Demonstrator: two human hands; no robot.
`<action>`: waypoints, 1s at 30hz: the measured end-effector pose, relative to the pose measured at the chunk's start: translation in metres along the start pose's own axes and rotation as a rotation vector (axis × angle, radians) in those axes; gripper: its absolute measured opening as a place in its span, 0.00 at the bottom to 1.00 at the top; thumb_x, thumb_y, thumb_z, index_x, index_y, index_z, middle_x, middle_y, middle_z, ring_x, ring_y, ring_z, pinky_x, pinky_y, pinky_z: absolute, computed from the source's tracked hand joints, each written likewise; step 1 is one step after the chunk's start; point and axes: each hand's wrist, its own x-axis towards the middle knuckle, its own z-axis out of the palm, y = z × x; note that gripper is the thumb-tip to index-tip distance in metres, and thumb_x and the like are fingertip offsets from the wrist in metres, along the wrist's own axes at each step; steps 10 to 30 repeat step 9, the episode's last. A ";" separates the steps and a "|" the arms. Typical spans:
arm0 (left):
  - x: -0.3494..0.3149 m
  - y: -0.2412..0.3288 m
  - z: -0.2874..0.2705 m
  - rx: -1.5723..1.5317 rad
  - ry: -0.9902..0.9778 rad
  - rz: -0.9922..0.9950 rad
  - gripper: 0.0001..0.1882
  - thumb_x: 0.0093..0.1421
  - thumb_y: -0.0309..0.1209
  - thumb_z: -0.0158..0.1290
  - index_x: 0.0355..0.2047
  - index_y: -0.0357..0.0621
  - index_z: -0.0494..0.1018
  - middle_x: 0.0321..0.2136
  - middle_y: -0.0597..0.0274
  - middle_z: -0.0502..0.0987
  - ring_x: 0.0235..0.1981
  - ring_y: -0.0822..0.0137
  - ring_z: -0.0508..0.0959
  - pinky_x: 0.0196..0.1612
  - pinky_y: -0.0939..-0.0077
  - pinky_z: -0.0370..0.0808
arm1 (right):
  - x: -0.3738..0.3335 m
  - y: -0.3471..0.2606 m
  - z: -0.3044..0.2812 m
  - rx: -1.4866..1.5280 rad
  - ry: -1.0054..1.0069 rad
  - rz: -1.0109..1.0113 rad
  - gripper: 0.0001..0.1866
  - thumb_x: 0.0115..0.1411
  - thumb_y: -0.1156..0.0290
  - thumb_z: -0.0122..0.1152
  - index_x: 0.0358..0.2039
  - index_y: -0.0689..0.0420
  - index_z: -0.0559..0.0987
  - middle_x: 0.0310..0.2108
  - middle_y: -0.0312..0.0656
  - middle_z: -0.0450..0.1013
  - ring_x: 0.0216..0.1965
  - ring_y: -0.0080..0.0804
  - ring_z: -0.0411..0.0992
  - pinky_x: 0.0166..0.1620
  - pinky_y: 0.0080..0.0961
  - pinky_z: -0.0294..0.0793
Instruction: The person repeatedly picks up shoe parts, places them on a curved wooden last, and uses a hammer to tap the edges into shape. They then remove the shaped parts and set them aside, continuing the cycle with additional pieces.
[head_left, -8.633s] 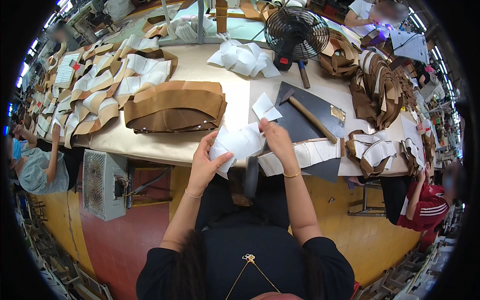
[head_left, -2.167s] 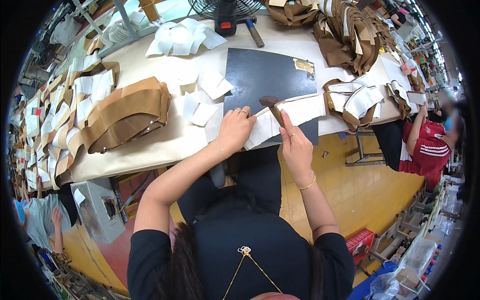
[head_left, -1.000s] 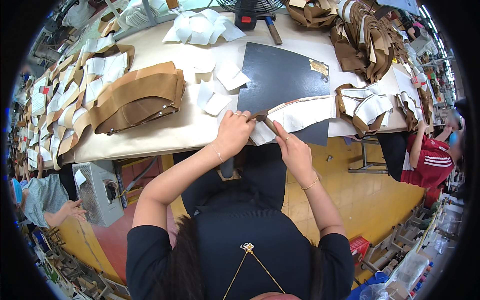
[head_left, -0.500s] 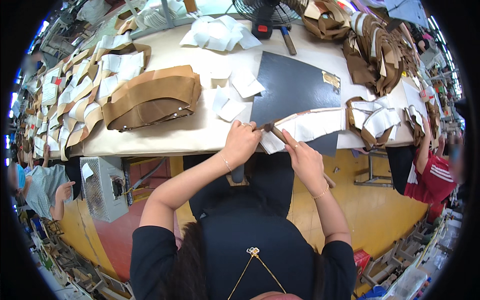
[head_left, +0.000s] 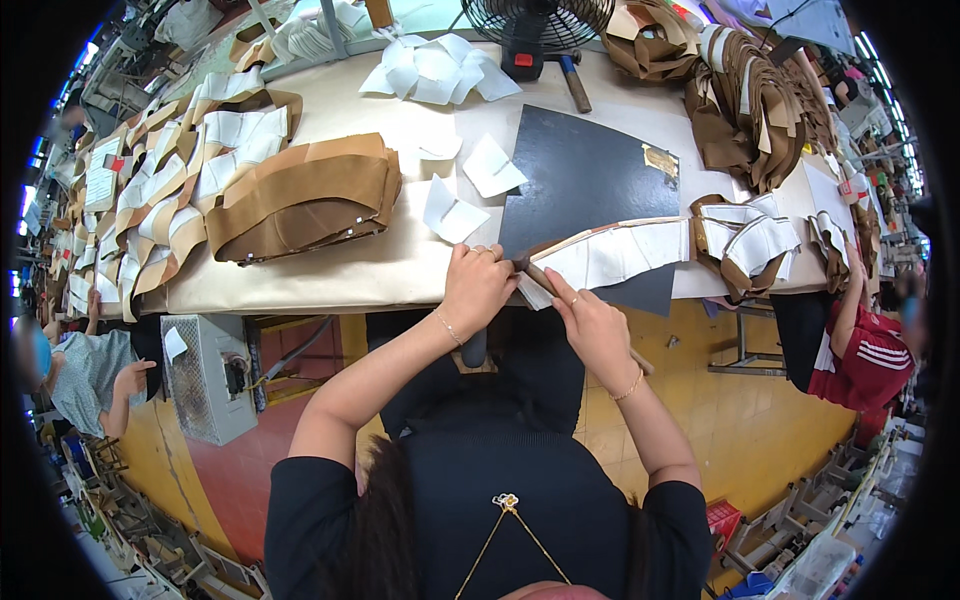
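Observation:
A hammer (head_left: 543,281) is gripped in my right hand (head_left: 597,335), its wooden handle slanting down to the right. Its dark head lies beside the fingertips of my left hand (head_left: 480,285). Those fingers are closed at the left end of a curved, white-lined strip (head_left: 615,252) with a brown edge; the pinched part is hidden by the hand. The strip stretches right across the front of a dark board (head_left: 570,165) on the table.
Loose white pieces (head_left: 455,212) lie left of the board. Brown folded panels (head_left: 305,198) stand farther left. A second hammer (head_left: 575,85) rests near a black fan (head_left: 538,22). Brown and white bundles (head_left: 745,240) sit at the right. Co-workers are at both sides.
My right hand and the hammer have shifted slightly left and toward me, bringing the head closer to my left fingers. My left hand stays at the strip's end.

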 end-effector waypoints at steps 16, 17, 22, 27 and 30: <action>-0.031 0.011 0.000 -0.053 -0.023 -0.099 0.15 0.54 0.39 0.63 0.40 0.47 0.79 0.40 0.57 0.76 0.45 0.57 0.76 0.47 0.61 0.65 | 0.076 0.039 -0.009 0.072 0.248 0.193 0.23 0.67 0.63 0.54 0.62 0.36 0.71 0.32 0.46 0.74 0.30 0.46 0.77 0.31 0.43 0.76; -0.031 0.011 0.000 -0.053 -0.023 -0.099 0.15 0.54 0.39 0.63 0.40 0.47 0.79 0.40 0.57 0.76 0.45 0.57 0.76 0.47 0.61 0.65 | 0.076 0.039 -0.009 0.072 0.248 0.193 0.23 0.67 0.63 0.54 0.62 0.36 0.71 0.32 0.46 0.74 0.30 0.46 0.77 0.31 0.43 0.76; -0.031 0.011 0.000 -0.053 -0.023 -0.099 0.15 0.54 0.39 0.63 0.40 0.47 0.79 0.40 0.57 0.76 0.45 0.57 0.76 0.47 0.61 0.65 | 0.076 0.039 -0.009 0.072 0.248 0.193 0.23 0.67 0.63 0.54 0.62 0.36 0.71 0.32 0.46 0.74 0.30 0.46 0.77 0.31 0.43 0.76; -0.031 0.011 0.000 -0.053 -0.023 -0.099 0.15 0.54 0.39 0.63 0.40 0.47 0.79 0.40 0.57 0.76 0.45 0.57 0.76 0.47 0.61 0.65 | 0.076 0.039 -0.009 0.072 0.248 0.193 0.23 0.67 0.63 0.54 0.62 0.36 0.71 0.32 0.46 0.74 0.30 0.46 0.77 0.31 0.43 0.76; -0.031 0.011 0.000 -0.053 -0.023 -0.099 0.15 0.54 0.39 0.63 0.40 0.47 0.79 0.40 0.57 0.76 0.45 0.57 0.76 0.47 0.61 0.65 | 0.076 0.039 -0.009 0.072 0.248 0.193 0.23 0.67 0.63 0.54 0.62 0.36 0.71 0.32 0.46 0.74 0.30 0.46 0.77 0.31 0.43 0.76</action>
